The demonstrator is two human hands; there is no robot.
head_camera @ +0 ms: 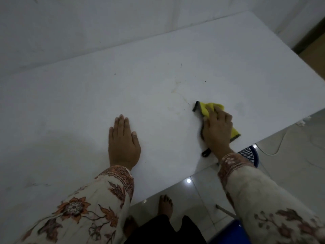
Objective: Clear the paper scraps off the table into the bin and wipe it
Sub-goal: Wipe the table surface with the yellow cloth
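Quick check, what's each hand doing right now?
Left hand: open, flat on the white table, holding nothing.
Right hand: fingers straight, pressing the yellow cloth onto the table; no curled grip visible.

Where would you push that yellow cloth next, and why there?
Probably up and to the left. The right hand presses the yellow cloth near the table's right edge, while a faint yellowish stain and dark specks lie just beyond it. No paper scraps show on the tabletop, and the left hand rests flat, steadying.
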